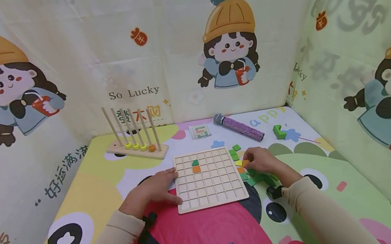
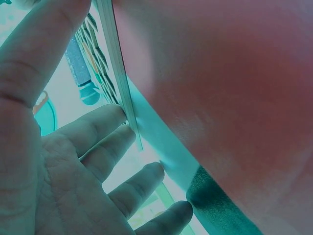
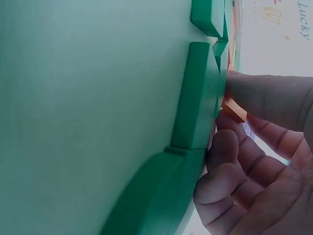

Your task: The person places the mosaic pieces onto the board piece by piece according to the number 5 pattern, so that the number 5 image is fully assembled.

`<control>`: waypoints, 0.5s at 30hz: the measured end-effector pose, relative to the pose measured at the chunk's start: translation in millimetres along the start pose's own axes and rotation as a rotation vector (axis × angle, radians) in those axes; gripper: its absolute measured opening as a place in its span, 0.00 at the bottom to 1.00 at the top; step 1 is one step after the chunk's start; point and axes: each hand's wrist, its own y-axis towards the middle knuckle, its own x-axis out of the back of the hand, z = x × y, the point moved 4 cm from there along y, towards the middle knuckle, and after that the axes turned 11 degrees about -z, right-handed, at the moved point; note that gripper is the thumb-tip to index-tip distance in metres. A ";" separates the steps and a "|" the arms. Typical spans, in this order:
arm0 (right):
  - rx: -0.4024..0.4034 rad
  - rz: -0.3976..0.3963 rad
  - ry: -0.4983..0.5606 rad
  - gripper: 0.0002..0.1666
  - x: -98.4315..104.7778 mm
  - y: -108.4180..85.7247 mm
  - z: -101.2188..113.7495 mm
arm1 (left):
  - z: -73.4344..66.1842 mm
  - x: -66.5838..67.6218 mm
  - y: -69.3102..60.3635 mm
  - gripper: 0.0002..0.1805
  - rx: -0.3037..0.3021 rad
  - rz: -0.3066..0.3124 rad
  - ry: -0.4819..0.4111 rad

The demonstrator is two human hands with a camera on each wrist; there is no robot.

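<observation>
A wooden grid board (image 1: 211,179) lies on the table, its cells bordered by thin raised strips. Two pieces sit in its upper left part: a green piece with a curved edge (image 1: 195,162) and, just below, an orange square tile (image 1: 196,169). My left hand (image 1: 156,188) touches the board's left edge, thumb and fingers spread; in the left wrist view its fingers (image 2: 105,156) are fairly straight. Right of the board, my right hand (image 1: 261,160) pinches an orange tile (image 3: 234,109) between thumb and finger, beside loose green blocks (image 3: 193,98).
More green tiles (image 1: 234,154) and a yellow piece (image 1: 239,163) lie along the board's right edge. Behind stand a wooden peg rack (image 1: 141,154) with beads, a small grid card (image 1: 200,131), a purple microphone (image 1: 240,128) and a green block (image 1: 279,132).
</observation>
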 end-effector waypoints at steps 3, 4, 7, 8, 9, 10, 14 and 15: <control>-0.010 0.005 -0.001 0.11 0.0 -0.9 0.6 | 0.0 -0.5 0.0 0.58 -0.007 0.002 0.005; -0.012 0.006 -0.001 0.10 0.1 -1.0 0.9 | 0.0 -0.6 0.0 0.58 -0.002 0.004 0.003; -0.004 0.008 -0.003 0.09 1.3 -1.5 2.2 | 0.3 -0.8 0.6 0.58 -0.004 0.005 0.002; -0.003 0.008 -0.001 0.09 1.8 -1.7 2.6 | 0.4 -0.6 0.9 0.58 -0.004 0.005 0.001; 0.001 0.011 0.001 0.09 2.4 -1.9 3.3 | 0.4 -0.6 0.9 0.58 -0.002 0.006 0.001; 0.006 0.014 0.005 0.09 3.3 -2.2 4.1 | 0.6 -0.6 0.8 0.58 -0.001 0.008 0.001; 0.006 0.019 0.024 0.08 6.3 -2.9 6.4 | 0.8 0.1 0.8 0.58 -0.006 0.009 0.001; 0.007 0.018 0.032 0.08 7.1 -3.0 7.0 | 0.8 0.0 0.8 0.58 -0.009 0.009 0.002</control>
